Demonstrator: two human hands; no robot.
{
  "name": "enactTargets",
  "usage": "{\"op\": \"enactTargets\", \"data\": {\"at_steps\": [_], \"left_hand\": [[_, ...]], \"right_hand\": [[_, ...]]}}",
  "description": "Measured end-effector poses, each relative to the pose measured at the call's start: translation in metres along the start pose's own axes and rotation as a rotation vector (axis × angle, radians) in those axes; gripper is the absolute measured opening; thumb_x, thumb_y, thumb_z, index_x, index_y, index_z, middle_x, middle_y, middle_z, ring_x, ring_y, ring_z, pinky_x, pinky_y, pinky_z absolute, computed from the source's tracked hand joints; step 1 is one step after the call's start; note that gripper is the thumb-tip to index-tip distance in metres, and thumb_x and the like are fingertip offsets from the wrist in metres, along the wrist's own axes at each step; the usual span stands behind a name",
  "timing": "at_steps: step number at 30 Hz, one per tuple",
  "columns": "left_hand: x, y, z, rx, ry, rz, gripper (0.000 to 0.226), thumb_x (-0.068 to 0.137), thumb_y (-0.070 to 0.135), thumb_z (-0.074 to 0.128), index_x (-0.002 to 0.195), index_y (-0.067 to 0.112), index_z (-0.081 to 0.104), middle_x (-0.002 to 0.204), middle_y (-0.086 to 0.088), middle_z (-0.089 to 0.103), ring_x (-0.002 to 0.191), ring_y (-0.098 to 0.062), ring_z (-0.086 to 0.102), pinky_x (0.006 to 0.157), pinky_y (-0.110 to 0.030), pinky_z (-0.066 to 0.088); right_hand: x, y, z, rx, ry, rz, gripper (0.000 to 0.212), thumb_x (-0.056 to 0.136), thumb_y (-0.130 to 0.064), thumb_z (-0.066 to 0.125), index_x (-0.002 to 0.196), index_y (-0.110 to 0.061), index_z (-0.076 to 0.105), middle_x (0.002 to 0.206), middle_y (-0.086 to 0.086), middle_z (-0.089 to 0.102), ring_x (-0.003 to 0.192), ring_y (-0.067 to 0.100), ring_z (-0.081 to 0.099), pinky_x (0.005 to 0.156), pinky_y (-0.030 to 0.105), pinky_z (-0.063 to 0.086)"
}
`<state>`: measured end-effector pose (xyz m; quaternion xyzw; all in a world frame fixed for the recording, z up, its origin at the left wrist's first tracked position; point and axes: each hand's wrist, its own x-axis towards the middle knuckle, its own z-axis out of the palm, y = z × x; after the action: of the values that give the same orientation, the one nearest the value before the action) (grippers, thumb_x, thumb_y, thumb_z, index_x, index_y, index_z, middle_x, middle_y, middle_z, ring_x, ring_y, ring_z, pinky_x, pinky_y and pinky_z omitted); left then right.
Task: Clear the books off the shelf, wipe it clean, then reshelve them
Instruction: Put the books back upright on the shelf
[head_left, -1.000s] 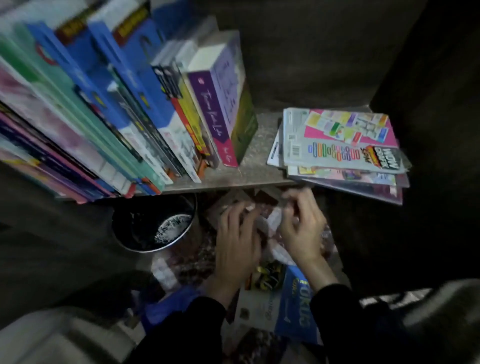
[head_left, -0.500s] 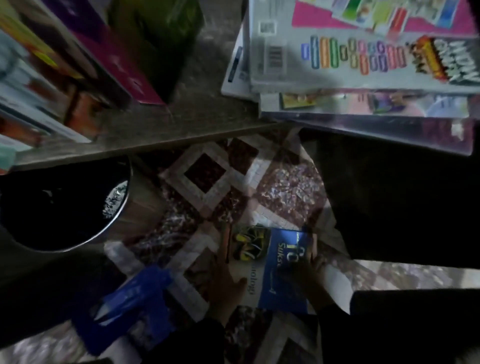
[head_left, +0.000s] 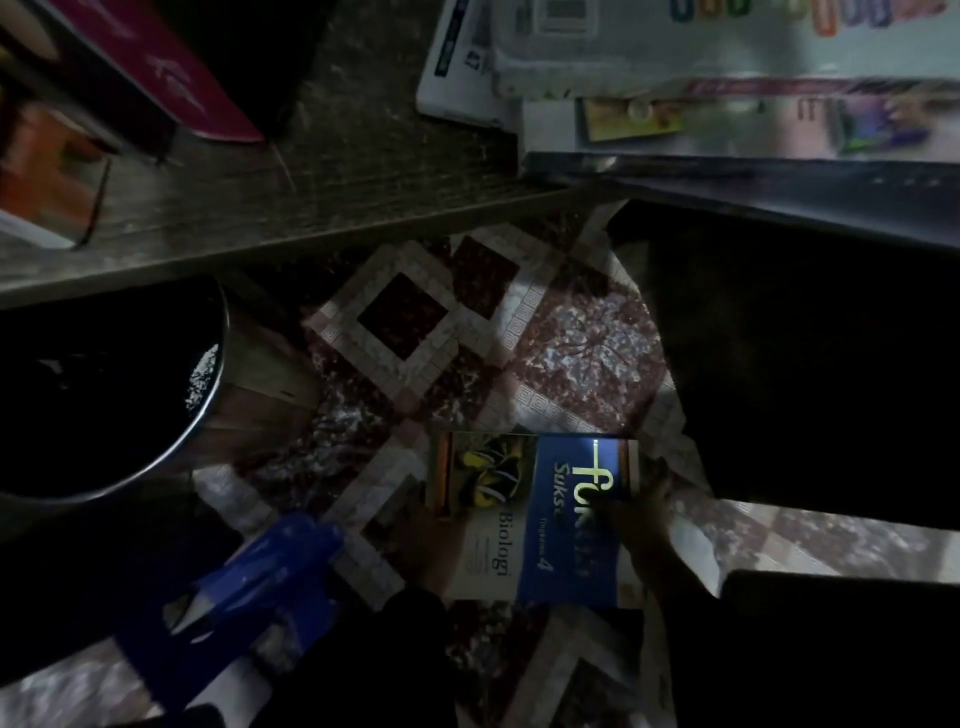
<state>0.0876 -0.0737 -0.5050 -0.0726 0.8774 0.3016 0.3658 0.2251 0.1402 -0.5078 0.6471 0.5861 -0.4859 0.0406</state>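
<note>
the biology book (head_left: 535, 519) lies flat on the patterned floor (head_left: 571, 353), cover up, below the front edge of the shelf (head_left: 311, 171). the right hand (head_left: 644, 512) grasps the book's right edge, thumb laid over the blue part of the cover. the left hand (head_left: 431, 540) is at the book's left edge, but it is too dark there to tell whether it grips or only rests against it.

beyond the book's top edge and to the right, a flat stack of books (head_left: 727, 78) sits on the shelf, overhanging the front. up and to the left of the book, upright books (head_left: 130, 78) lean on the same board. directly left of the book stands a dark round bin (head_left: 104, 389); nearer, at the book's lower left, lies a blue object (head_left: 249, 587) i cannot identify.

by my reading the job is early: the shelf holds most of its books, so clearing is unfinished, with no cloth in sight and wiping and reshelving all to come.
</note>
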Motion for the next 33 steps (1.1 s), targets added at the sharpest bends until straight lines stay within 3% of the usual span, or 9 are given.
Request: {"op": "enactTargets", "data": {"at_steps": [2,5,8,12,18,21,26,29,33], "left_hand": [[-0.016,0.020,-0.010,-0.077,-0.033,0.038,0.083,0.071,0.046,0.068,0.142,0.021,0.034,0.137,-0.006,0.047,0.122,-0.029,0.049,0.099,-0.046,0.044],[-0.027,0.033,-0.022,-0.103,-0.150,0.219,0.086,0.089,0.005,0.061,0.152,0.021,0.005,0.146,0.010,0.027,0.128,-0.008,0.036,0.094,-0.011,0.035],[-0.030,0.051,-0.037,-0.024,-0.249,0.294,0.084,0.088,0.024,0.057,0.148,0.034,0.000,0.155,0.006,0.021,0.132,-0.011,0.037,0.099,-0.016,0.036],[-0.046,0.087,-0.078,0.052,-0.312,0.036,0.084,0.064,0.055,0.065,0.142,0.042,0.035,0.129,0.001,0.055,0.107,-0.026,0.059,0.089,-0.032,0.047],[-0.104,0.152,-0.166,-0.090,-0.400,0.182,0.040,0.081,0.014,0.074,0.119,0.015,0.063,0.121,0.001,0.060,0.111,-0.017,0.055,0.095,-0.023,0.042],[-0.147,0.174,-0.214,-0.090,-0.420,0.292,0.043,0.073,0.013,0.081,0.108,0.023,0.059,0.120,0.006,0.056,0.115,-0.015,0.052,0.102,-0.026,0.038],[-0.199,0.181,-0.269,0.075,-0.597,0.331,0.091,0.034,0.068,0.086,0.112,0.023,0.071,0.115,0.011,0.065,0.110,-0.003,0.058,0.106,-0.022,0.038],[-0.238,0.190,-0.285,0.014,-0.518,0.420,0.091,0.040,0.056,0.090,0.120,0.024,0.060,0.118,0.009,0.059,0.103,0.001,0.060,0.090,-0.015,0.046],[-0.279,0.220,-0.280,-0.334,-0.395,0.446,0.081,0.077,0.027,0.077,0.140,0.028,0.025,0.114,0.000,0.059,0.088,-0.013,0.068,0.065,-0.025,0.054]], "right_hand": [[0.013,0.013,0.006,-0.034,-0.054,-0.081,0.141,0.030,-0.055,0.088,0.148,-0.027,0.016,0.143,0.022,0.034,0.123,0.048,0.041,0.096,0.063,0.041],[-0.001,-0.007,0.002,-0.139,-0.139,-0.187,0.115,0.064,-0.028,0.082,0.148,-0.052,0.008,0.137,0.024,0.043,0.108,0.039,0.055,0.088,0.059,0.048],[-0.024,-0.050,-0.006,-0.366,-0.178,-0.393,0.074,0.087,-0.020,0.066,0.148,-0.031,0.026,0.103,0.020,0.065,0.095,0.037,0.063,0.084,0.042,0.051],[-0.031,-0.098,-0.024,-0.513,-0.360,-0.304,0.055,0.089,-0.023,0.063,0.139,-0.034,0.044,0.124,0.014,0.061,0.114,0.037,0.056,0.100,0.041,0.043],[-0.117,-0.214,-0.097,-0.414,-0.619,-0.221,0.017,0.075,-0.003,0.071,0.092,-0.005,0.070,0.095,0.012,0.070,0.081,0.022,0.064,0.080,0.023,0.054],[-0.179,-0.259,-0.137,-0.555,-0.628,-0.358,0.014,0.082,-0.014,0.070,0.094,-0.007,0.069,0.095,0.006,0.066,0.082,0.014,0.056,0.063,0.014,0.045],[-0.290,-0.306,-0.207,-0.570,-0.527,-0.572,0.030,0.081,-0.011,0.070,0.111,-0.010,0.067,0.083,0.005,0.065,0.064,0.016,0.060,0.039,0.021,0.045],[-0.351,-0.343,-0.239,-0.524,-0.364,-0.827,0.057,0.082,-0.003,0.070,0.132,-0.025,0.053,0.088,-0.001,0.059,0.058,0.009,0.058,0.037,0.023,0.046],[-0.401,-0.405,-0.268,-0.419,-0.135,-1.332,0.091,0.076,-0.004,0.075,0.142,-0.047,0.031,0.082,0.000,0.057,0.073,0.014,0.056,0.065,0.031,0.049]]}}
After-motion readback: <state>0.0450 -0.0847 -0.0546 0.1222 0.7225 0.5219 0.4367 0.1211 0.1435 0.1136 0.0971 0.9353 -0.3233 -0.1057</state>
